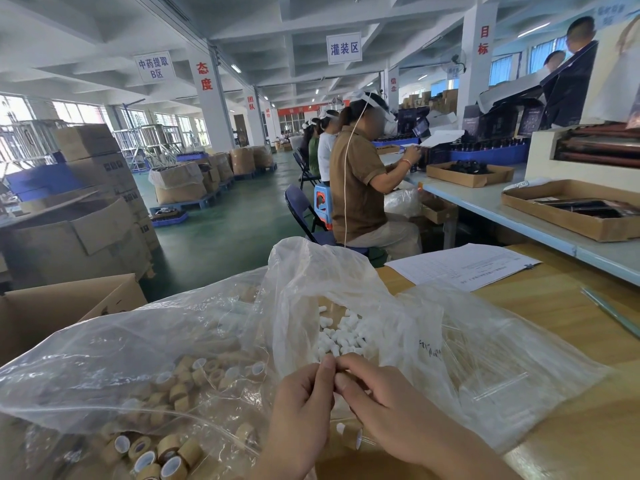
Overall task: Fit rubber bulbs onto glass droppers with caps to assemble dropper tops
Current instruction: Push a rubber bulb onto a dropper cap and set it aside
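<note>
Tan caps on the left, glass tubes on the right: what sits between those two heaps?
In the head view, an open plastic bag of small white rubber bulbs lies between the tan caps and the glass tubes.

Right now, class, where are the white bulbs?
Head view, centre: the bulbs lie in the open clear bag, just beyond the left hand and right hand, right of the brown caps.
</note>
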The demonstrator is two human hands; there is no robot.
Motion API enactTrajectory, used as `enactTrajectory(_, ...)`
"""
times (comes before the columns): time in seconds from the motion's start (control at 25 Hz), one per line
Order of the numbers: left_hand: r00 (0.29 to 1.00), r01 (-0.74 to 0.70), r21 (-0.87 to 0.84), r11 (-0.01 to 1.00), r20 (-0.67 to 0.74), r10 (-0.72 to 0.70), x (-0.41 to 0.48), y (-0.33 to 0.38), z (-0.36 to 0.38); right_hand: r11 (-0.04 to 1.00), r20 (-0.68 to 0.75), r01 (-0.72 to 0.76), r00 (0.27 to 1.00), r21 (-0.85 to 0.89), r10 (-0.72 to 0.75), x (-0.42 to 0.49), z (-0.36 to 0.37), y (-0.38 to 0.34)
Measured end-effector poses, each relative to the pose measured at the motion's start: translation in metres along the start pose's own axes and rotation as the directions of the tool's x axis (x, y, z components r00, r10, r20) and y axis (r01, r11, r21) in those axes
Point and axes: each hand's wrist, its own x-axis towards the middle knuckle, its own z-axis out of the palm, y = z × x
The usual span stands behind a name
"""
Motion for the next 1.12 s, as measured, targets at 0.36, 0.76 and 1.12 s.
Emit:
enactTrajectory(0.36,0.992,0.092,-0.184,0.979,0.097,-0.075,0.002,-0.006,0.004,0.994,-0.022,-0.022,1.0,-0.111,0.02,0.002,0.004,-0.001)
enactTrajectory(0.76,0.972,0.219,-0.38,0.899,0.168,-0.166,0.001,0.003,0.006,0.999,-0.033,0.021,0.999,-0.041,-0.022,0.004,0.003,0.003)
enactTrajectory(1.12,0.993,0.101,-0.166,0.981,-0.043,-0.11,0.002,0.002,-0.001,1.0,-0.035,-0.015,0.999,-0.022,0.015,0.001,0.008,0.002)
